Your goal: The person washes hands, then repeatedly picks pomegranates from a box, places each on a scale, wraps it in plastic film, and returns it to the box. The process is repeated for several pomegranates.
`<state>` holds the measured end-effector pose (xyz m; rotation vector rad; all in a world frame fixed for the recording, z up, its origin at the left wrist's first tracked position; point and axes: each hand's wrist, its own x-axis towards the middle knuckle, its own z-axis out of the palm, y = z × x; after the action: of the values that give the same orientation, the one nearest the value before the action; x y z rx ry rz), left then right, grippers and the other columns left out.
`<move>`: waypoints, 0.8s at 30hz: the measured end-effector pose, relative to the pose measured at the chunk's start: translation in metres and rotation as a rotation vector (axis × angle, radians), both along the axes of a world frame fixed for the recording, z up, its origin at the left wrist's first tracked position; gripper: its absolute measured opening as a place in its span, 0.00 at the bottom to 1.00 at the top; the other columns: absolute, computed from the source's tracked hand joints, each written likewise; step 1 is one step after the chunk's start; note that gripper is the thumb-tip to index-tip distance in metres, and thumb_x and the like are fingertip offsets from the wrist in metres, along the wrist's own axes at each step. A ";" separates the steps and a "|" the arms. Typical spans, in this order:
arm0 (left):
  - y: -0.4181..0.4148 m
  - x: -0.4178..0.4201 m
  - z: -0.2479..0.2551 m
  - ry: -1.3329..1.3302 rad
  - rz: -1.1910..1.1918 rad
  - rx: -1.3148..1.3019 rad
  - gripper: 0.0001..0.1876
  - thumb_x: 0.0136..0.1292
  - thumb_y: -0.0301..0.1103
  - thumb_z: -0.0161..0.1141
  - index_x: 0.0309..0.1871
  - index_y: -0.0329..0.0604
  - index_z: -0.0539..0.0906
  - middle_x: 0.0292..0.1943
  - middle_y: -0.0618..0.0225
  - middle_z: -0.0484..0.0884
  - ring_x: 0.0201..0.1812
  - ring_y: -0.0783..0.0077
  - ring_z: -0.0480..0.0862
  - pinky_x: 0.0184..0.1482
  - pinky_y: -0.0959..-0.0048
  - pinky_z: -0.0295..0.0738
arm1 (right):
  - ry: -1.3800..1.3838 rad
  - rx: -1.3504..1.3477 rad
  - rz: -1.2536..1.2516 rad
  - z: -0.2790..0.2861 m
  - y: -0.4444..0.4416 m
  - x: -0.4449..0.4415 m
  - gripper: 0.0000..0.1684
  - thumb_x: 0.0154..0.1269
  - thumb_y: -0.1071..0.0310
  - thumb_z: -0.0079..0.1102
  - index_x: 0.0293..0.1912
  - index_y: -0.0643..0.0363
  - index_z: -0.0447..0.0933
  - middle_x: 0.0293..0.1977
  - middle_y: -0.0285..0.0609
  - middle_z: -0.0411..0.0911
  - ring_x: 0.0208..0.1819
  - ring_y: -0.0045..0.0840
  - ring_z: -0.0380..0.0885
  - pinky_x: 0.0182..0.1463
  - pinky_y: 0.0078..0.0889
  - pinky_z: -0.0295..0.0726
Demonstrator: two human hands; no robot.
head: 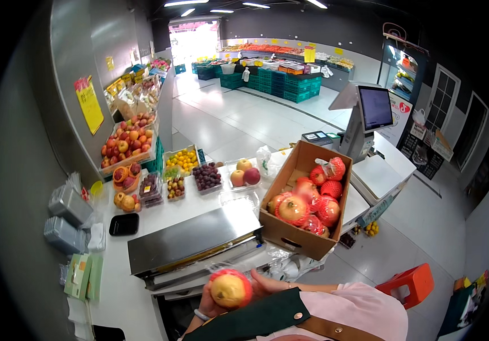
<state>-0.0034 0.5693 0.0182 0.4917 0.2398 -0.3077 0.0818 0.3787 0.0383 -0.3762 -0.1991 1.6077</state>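
Note:
A pomegranate (229, 290) in a red foam net with clear film about it rests in my left hand (210, 303), which wears a pale bangle. My right hand (265, 283) is beside the fruit's right side with its thumb raised and fingers apart; whether it touches the fruit I cannot tell. Beyond my hands lies a metal film-wrapping machine (193, 238). To the right of it, a cardboard box (300, 245) stands tilted in view and holds several pomegranates (293, 209) in red foam nets, some film-wrapped.
Packed grapes (207, 177), apples (244, 174) and a black tray (124, 224) lie on the white counter (121, 273). Clear plastic boxes (64, 235) are stacked at left. A scale with a screen (375, 108) stands beyond the box; a red stool (410, 284) is at right.

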 end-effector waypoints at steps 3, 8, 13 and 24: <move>-0.037 0.019 0.038 -0.135 -0.289 0.234 0.31 0.64 0.53 0.48 0.62 0.38 0.67 0.57 0.56 0.75 0.58 0.60 0.75 0.61 0.62 0.69 | -0.259 -0.341 -0.243 0.019 -0.014 0.034 0.41 0.71 0.38 0.31 0.70 0.56 0.50 0.66 0.45 0.59 0.67 0.28 0.59 0.70 0.31 0.55; -0.084 0.082 0.069 -0.188 -0.589 0.397 0.30 0.62 0.49 0.55 0.61 0.37 0.68 0.56 0.56 0.75 0.56 0.64 0.77 0.59 0.66 0.71 | -0.630 -0.094 -0.193 0.060 -0.070 0.074 0.33 0.74 0.50 0.37 0.70 0.59 0.52 0.68 0.45 0.56 0.68 0.25 0.56 0.70 0.28 0.55; -0.144 0.120 0.094 -0.090 -0.722 0.602 0.23 0.63 0.39 0.58 0.58 0.38 0.71 0.50 0.62 0.79 0.51 0.70 0.80 0.51 0.72 0.76 | -0.985 -0.036 0.034 0.078 -0.105 0.112 0.30 0.73 0.52 0.40 0.66 0.61 0.62 0.64 0.47 0.62 0.65 0.27 0.62 0.69 0.28 0.56; -0.182 0.132 0.077 -0.026 -0.625 0.473 0.25 0.66 0.49 0.51 0.58 0.39 0.71 0.52 0.61 0.78 0.51 0.68 0.80 0.52 0.72 0.75 | -1.552 -0.018 -0.369 0.052 -0.190 0.110 0.36 0.70 0.51 0.45 0.68 0.64 0.54 0.66 0.52 0.59 0.70 0.35 0.55 0.72 0.35 0.48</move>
<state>0.1282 0.3874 0.0949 1.0388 0.1253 -0.8636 0.1915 0.1890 0.0908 -1.5168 -1.1891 0.6497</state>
